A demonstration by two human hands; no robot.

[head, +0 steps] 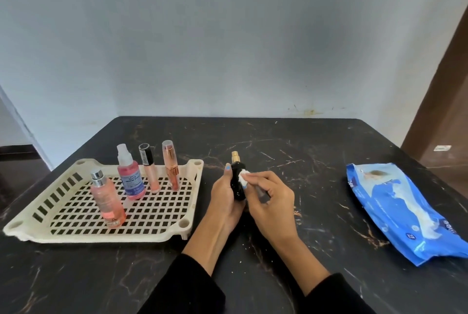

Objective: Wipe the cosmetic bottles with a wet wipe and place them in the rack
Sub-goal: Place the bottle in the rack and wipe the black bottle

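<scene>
My left hand (225, 199) grips a small black bottle (238, 192) with a gold spray top, held upright above the table's middle. My right hand (268, 202) presses a crumpled white wet wipe (243, 177) against the bottle's side. To the left, a cream slotted rack (162, 231) holds several upright cosmetics: a pink spray bottle (108, 202) at the front, a pink bottle with a blue label (130, 177), a lip gloss tube with a black cap (150, 168) and a peach tube (171, 165).
A blue pack of wet wipes (405, 212) lies on the right of the dark marbled table (316, 161). A pale wall stands behind the table. A brown door is at the far right. Black sleeves cover both forearms.
</scene>
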